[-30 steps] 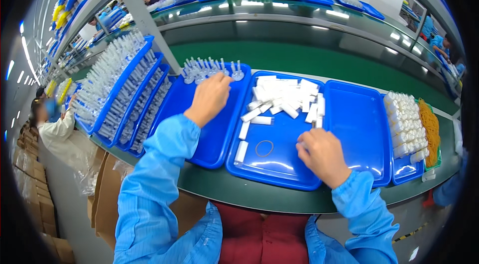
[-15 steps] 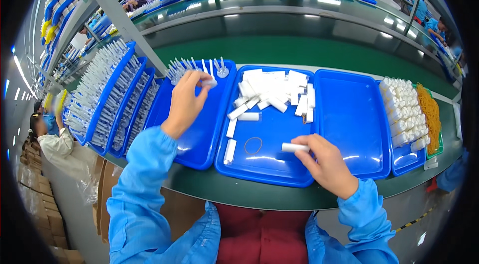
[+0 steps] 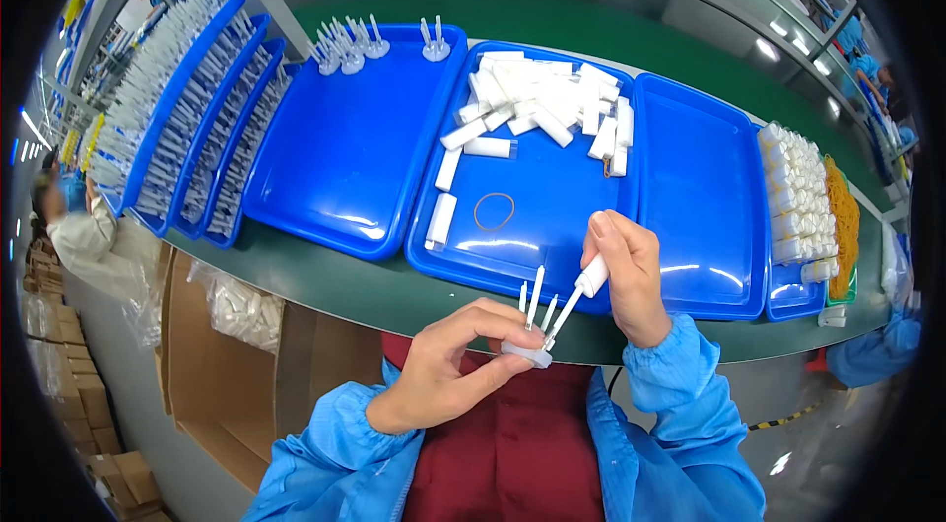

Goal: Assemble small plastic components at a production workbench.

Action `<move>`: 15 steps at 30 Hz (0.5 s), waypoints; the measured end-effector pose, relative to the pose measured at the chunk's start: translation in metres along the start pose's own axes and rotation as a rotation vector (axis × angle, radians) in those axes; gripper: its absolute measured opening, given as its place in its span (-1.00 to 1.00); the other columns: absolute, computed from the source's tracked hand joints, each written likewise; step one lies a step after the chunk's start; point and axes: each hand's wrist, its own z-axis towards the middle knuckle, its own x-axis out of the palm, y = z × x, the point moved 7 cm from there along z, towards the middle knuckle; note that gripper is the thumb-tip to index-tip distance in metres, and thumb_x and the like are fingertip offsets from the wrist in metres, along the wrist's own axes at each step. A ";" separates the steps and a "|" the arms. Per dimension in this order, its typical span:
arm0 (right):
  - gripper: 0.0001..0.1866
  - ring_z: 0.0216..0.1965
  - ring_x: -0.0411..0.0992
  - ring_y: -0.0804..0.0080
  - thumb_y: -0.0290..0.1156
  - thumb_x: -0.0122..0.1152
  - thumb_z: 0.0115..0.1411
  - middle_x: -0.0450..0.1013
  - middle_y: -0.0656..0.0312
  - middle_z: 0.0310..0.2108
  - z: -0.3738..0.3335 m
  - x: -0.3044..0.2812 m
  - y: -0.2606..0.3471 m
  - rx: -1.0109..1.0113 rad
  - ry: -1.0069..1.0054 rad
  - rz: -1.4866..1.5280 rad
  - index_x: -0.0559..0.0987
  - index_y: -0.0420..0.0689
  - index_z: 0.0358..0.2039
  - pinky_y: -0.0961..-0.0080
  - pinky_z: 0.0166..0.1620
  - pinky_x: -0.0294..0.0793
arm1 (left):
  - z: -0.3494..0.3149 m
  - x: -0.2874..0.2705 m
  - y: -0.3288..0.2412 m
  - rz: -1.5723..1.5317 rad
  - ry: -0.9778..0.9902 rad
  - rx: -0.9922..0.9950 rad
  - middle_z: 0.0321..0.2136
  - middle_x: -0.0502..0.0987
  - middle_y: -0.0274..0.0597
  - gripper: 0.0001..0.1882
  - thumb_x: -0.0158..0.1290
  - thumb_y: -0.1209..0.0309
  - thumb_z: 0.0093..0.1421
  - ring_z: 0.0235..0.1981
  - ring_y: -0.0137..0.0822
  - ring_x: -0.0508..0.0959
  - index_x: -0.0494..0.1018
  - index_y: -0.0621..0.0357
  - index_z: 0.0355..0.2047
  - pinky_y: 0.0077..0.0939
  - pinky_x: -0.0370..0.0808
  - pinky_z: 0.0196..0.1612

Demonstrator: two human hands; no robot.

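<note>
Low at the front edge of the bench, my left hand (image 3: 448, 369) pinches the round base of a translucent white pronged piece (image 3: 532, 354), its several thin prongs pointing up. My right hand (image 3: 631, 276) grips a short white tube (image 3: 593, 276), tilted, with its lower end at the tip of one prong; I cannot tell how far the prong goes in. Behind them, a blue tray (image 3: 552, 226) holds a heap of similar white tubes (image 3: 542, 98) and one loose rubber band (image 3: 494, 195). More pronged pieces (image 3: 345, 49) stand at the back of the left blue tray (image 3: 335, 157).
Stacked blue trays (image 3: 182, 118) full of pronged pieces stand at far left. Right of the tubes lie another blue tray (image 3: 700, 216), white tube bundles (image 3: 796, 197) and orange rubber bands (image 3: 841, 226). An open cardboard box (image 3: 212, 374) sits below the bench.
My left hand has brought a pronged piece from the left tray toward my body. My right hand has brought its white tube to one prong. The view has tilted downward.
</note>
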 end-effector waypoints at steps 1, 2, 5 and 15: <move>-0.53 -0.56 0.22 0.68 -0.23 -0.03 0.47 0.32 0.35 -0.61 -0.002 -0.001 0.001 -0.014 0.018 -0.016 0.45 -0.17 -0.59 0.58 -0.48 0.16 | 0.001 0.001 -0.002 0.015 0.008 -0.015 -0.13 0.58 0.08 -0.73 0.17 0.77 0.18 -0.10 -0.20 0.63 0.49 0.32 -0.13 -0.35 0.58 -0.01; -0.55 -0.55 0.23 0.69 -0.23 0.01 0.46 0.32 0.36 -0.61 -0.003 -0.003 0.001 -0.032 0.031 -0.037 0.45 -0.18 -0.58 0.58 -0.47 0.18 | 0.000 0.002 -0.002 0.005 0.000 -0.023 -0.13 0.59 0.10 -0.73 0.17 0.77 0.18 -0.12 -0.20 0.64 0.49 0.33 -0.12 -0.35 0.58 -0.03; -0.59 -0.55 0.25 0.64 -0.28 0.13 0.42 0.29 0.35 -0.63 -0.006 -0.004 0.004 -0.103 0.060 -0.094 0.44 -0.20 -0.58 0.55 -0.48 0.21 | -0.004 0.001 -0.002 0.044 -0.003 -0.035 -0.13 0.60 0.09 -0.71 0.18 0.77 0.18 -0.12 -0.21 0.64 0.50 0.32 -0.10 -0.37 0.58 -0.04; -0.76 -0.58 0.25 0.17 -0.53 0.28 0.17 0.24 0.15 -0.63 -0.027 0.053 0.049 -0.614 0.290 -0.379 0.45 -0.19 -0.60 0.23 -0.48 0.22 | -0.024 -0.004 -0.013 0.454 -0.234 0.311 -0.12 0.68 0.00 -0.68 0.28 0.74 0.01 -0.31 -0.16 0.68 0.59 0.19 -0.21 -0.42 0.52 -0.26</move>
